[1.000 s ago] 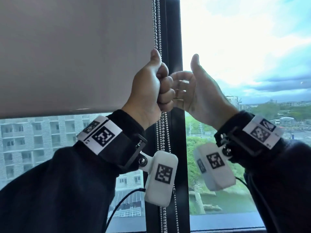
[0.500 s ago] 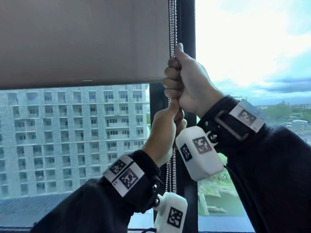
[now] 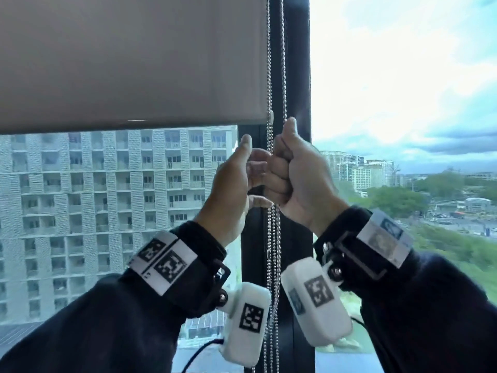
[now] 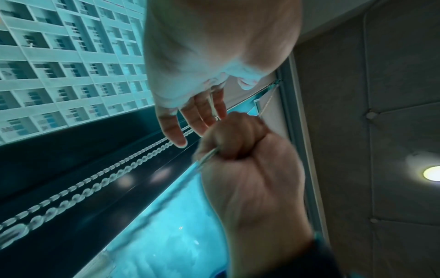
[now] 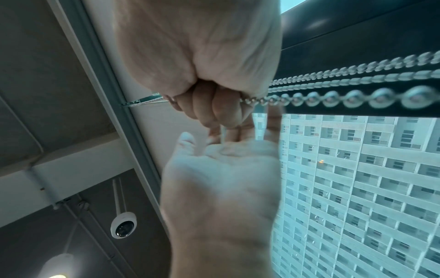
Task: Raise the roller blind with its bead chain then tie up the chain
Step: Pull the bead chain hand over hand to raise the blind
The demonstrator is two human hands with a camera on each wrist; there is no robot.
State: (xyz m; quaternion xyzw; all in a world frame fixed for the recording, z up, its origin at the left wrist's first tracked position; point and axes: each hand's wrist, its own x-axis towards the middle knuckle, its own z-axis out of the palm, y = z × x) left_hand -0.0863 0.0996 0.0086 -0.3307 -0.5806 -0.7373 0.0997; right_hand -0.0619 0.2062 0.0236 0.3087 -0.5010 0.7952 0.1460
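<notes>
Roller blind (image 3: 129, 63) partly raised, hem across the upper window; apartment block (image 3: 107, 211) visible below it. Bead chain (image 3: 283, 63) hangs at the blind's 3 o'clock edge, against the dark window frame (image 3: 297, 63). Right hand (image 3: 298, 181) fisted tight round one strand, thumb up. Left hand (image 3: 234, 189) just beside it at 9 o'clock, fingers (image 4: 171, 127) straight and loose, gripping nothing; whether fingertips touch the strands cannot be told. Dome camera (image 5: 123, 224) on ceiling.

A pale apartment block (image 3: 115, 211) is filling the far left beyond the glass. Trees (image 3: 398, 200) are spreading at far right. A dome camera (image 5: 122, 226) is hanging from the ceiling (image 5: 35, 65), a lamp (image 4: 432, 173) glowing.
</notes>
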